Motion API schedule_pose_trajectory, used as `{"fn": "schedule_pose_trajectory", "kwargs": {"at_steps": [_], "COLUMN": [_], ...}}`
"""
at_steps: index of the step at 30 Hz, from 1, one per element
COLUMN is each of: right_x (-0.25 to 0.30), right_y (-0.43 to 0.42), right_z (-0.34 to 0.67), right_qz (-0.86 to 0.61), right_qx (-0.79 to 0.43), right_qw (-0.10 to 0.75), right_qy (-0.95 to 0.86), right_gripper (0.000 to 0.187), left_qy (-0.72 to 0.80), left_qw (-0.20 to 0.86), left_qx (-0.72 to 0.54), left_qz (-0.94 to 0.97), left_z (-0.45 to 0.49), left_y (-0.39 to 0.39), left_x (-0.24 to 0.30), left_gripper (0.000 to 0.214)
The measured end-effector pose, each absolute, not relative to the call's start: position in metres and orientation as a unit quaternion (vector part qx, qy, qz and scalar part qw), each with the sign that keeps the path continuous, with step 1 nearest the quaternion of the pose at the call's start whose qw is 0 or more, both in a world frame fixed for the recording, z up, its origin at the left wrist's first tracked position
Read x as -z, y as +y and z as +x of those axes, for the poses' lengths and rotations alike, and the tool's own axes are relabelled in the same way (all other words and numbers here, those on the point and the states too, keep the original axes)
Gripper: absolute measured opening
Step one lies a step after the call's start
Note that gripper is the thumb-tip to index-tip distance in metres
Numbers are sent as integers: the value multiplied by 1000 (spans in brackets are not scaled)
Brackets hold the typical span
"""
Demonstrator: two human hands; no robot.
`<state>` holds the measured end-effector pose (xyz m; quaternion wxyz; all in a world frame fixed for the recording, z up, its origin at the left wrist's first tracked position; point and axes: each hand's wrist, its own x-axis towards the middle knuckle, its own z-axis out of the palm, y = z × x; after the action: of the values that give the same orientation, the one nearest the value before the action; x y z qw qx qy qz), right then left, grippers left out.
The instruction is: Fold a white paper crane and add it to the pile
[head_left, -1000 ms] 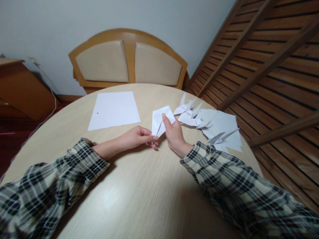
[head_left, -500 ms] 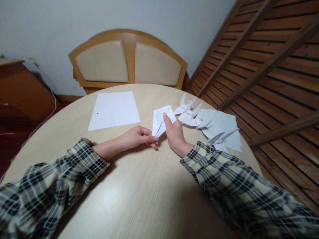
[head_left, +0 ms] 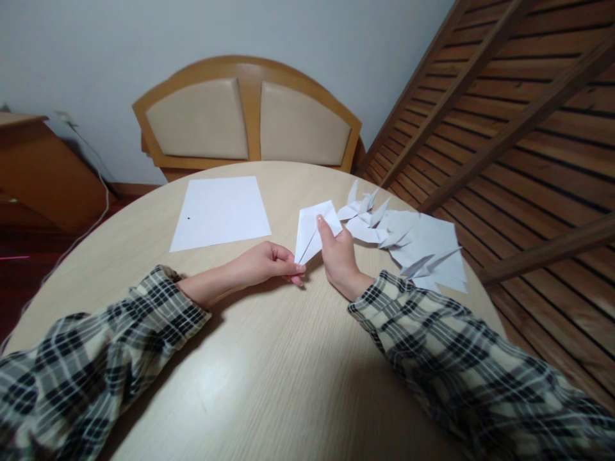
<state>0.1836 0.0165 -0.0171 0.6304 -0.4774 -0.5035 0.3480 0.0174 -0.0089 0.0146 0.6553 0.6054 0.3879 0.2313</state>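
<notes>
A folded white paper [head_left: 311,223], kite-shaped with a crease line down its lower half, is held between both hands just above the table. My left hand [head_left: 276,263] pinches its narrow lower tip between thumb and fingers. On the paper's right side, my right hand [head_left: 337,255] grips it with the thumb flat on top; the fingers beneath are hidden. Several folded paper cranes [head_left: 368,221] sit close together just beyond my right hand.
The round light-wood table [head_left: 269,371] carries a flat white sheet [head_left: 223,211] at the left and more white sheets [head_left: 427,230] under the cranes at the right. A chair [head_left: 250,109] stands behind the table. Wooden slats [head_left: 528,128] rise along the right side.
The folded paper and my right hand have shifted very slightly to the right. Both hands keep their hold, and the other things stay in place.
</notes>
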Motion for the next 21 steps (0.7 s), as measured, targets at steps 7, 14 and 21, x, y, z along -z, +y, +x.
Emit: {"fn": "schedule_pose_trajectory", "kwargs": {"at_steps": [7,14,21], "right_x": [16,15,18], "right_y": [31,29,17], "right_z": [190,188,183], "right_qz": [-480,-458,-477], "right_qx": [-326,-361,-360], "right_qw": [655,662,618], "right_qy": [-484,-470,-511], "right_gripper": [41,40,43], "left_qy": [384,373,371], "left_qw": [654,655,642], "left_qx": [-237,-239,-267], "left_qz": [607,612,616], "left_z": [18,17,18], "left_y": [-9,-7,-10], "left_x": [-8,-5,-10], "left_gripper": [17,22,31]}}
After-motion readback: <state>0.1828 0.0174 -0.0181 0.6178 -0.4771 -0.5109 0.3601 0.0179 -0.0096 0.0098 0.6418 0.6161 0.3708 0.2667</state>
